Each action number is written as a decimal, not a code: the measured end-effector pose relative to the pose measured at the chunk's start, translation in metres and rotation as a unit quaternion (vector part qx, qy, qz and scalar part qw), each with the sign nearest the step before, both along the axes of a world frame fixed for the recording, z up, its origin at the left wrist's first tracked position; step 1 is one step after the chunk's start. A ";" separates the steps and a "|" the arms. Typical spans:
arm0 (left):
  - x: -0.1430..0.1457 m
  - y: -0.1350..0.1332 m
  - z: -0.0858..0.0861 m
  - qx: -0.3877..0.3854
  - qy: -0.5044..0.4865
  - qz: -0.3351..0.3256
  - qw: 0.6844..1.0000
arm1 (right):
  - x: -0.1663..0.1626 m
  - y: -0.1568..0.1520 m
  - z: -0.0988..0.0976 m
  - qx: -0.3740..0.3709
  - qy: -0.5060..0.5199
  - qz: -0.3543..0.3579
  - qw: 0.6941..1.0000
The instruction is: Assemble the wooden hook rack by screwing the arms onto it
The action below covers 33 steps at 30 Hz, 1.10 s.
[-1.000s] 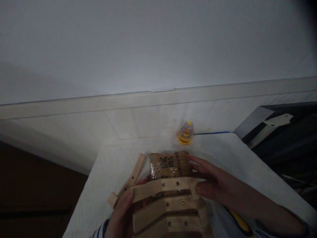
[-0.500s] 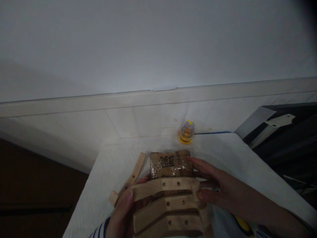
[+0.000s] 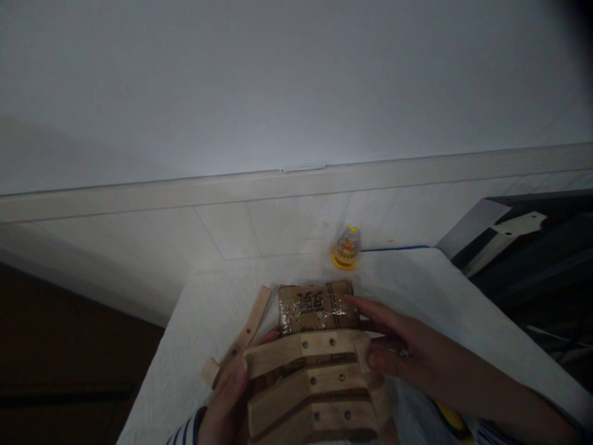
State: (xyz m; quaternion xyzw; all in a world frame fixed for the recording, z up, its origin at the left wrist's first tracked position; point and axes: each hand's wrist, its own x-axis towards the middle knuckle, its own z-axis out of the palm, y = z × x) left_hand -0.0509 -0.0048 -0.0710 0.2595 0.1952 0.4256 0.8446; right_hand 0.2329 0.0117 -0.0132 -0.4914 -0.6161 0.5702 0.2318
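Slats: three pale, bent wooden slats point(image 3: 282, 395) lie side by side at the near edge of the view, between the two hands, each showing a pair of dark screw holes or screw heads; the nearest runs out of the frame. Whether they are joined cannot be told.
Left hand: the left hand point(image 3: 225, 395) is partly curled, its thumb pressed on the left end of the farthest slat and its other fingers mostly hidden beneath and behind. It has hold of that end.
Right hand: the right hand point(image 3: 398, 343) is half open, thumb against the right end of the same slat, forefinger reaching forward onto the packet's right side. How firmly it grips cannot be told.
Packet: a brown packet point(image 3: 315, 306), shiny with clear tape and printed in black, lies just beyond the farthest slat, its near part hidden by the wood.
Stick: a separate bent wooden stick point(image 3: 248, 330) lies slantwise left of the packet, its near end close by the left hand.
Bottle: a small clear bottle point(image 3: 346, 248) with a yellow base and tip stands past the packet, near the wall point(image 3: 296, 93).
Cover: a white cover point(image 3: 208, 309) spreads under everything.
Yellow item: a yellow and dark item point(image 3: 449, 415) shows partly below the right forearm.
Sleeves: a striped sleeve point(image 3: 188, 429) shows at the left wrist.
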 end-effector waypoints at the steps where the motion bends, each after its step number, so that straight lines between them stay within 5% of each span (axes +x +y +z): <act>1: 0.001 0.000 0.001 0.005 0.002 0.000 1.000 | 0.000 0.000 0.000 -0.003 -0.001 -0.001 1.000; 27: 0.000 -0.002 0.000 0.030 0.044 0.025 0.998 | -0.002 -0.002 0.000 0.067 -0.062 -0.018 0.996; 33: 0.003 -0.003 0.008 0.040 0.004 -0.016 0.999 | -0.003 -0.004 0.001 0.073 -0.053 -0.033 0.995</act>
